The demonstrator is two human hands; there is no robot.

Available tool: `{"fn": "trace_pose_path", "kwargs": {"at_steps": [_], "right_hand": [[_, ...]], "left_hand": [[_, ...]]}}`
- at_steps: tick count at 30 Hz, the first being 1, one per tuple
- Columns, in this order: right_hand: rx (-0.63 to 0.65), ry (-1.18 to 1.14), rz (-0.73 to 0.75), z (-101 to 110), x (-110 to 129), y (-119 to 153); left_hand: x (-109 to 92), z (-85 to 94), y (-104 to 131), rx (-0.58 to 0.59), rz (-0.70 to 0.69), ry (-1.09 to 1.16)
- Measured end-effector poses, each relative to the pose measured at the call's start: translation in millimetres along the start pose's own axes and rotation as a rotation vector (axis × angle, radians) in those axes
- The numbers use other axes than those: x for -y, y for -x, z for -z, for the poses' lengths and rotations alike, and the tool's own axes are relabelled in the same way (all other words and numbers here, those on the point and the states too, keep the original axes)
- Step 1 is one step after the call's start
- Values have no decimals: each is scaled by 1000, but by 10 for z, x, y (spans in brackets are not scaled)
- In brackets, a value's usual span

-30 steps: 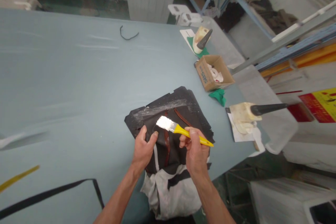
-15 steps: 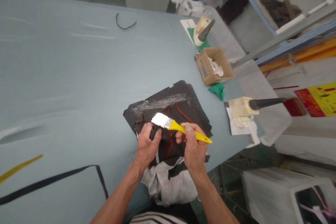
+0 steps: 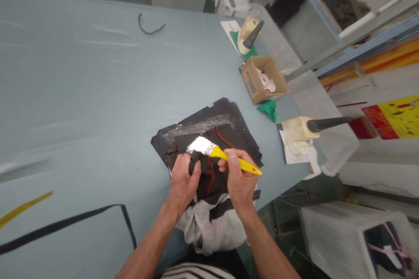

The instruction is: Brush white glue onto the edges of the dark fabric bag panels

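Observation:
Closed around the handle of a yellow brush (image 3: 220, 153) is my right hand (image 3: 240, 176). White stuff coats the bristles, which rest at the dark fabric just above my left fingers. My left hand (image 3: 185, 178) pinches a fold of the dark fabric piece (image 3: 203, 183) between thumb and fingers. Reddish-brown strips run along this fabric. Under it lies a black sheet (image 3: 225, 109) with whitish smears. A pale grey cloth (image 3: 199, 226) hangs at the near edge, below my hands.
On the blue-grey table (image 3: 81, 96), a cardboard box (image 3: 258, 85) with white pieces, a green cloth (image 3: 269, 110) and two cream dispensers (image 3: 296, 133) (image 3: 247, 35) stand right. A black strap (image 3: 65, 224) and yellow strip (image 3: 28, 209) lie left; a dark cord (image 3: 150, 31) lies farther back.
The brush's bristles have shifted slightly and tilted against the dark fabric by my left fingers. Both hands keep their holds. The whole view has moved a little.

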State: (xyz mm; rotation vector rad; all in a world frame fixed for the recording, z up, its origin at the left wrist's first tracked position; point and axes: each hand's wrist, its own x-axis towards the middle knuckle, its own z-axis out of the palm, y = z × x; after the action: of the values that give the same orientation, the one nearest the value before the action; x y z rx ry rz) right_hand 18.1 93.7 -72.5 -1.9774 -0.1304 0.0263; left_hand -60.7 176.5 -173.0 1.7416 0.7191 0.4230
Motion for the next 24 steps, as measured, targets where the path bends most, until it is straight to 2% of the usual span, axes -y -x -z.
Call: {"fn": "trace_pose_path", "kwargs": {"at_steps": [2,6,8,12,18,24], "right_hand": [[-26,3,5,12,1,-15],[104,-34,27,40,26,24],[120,-44,24,44,4,16],[33,-47,-16,62,-143,-164],[-69,-126,-87,157,-329,-499],[-120,-159,-115,294,-345,-574]], "left_hand": [[-12,2,0,-2,-6,-10],[-20,37,4,15,24,18],[-11,61,6,20,55,25],[-25,97,20,9,108,3],[-161,156,53,-31,245,31],[-241,276,61,-54,449,128]]}}
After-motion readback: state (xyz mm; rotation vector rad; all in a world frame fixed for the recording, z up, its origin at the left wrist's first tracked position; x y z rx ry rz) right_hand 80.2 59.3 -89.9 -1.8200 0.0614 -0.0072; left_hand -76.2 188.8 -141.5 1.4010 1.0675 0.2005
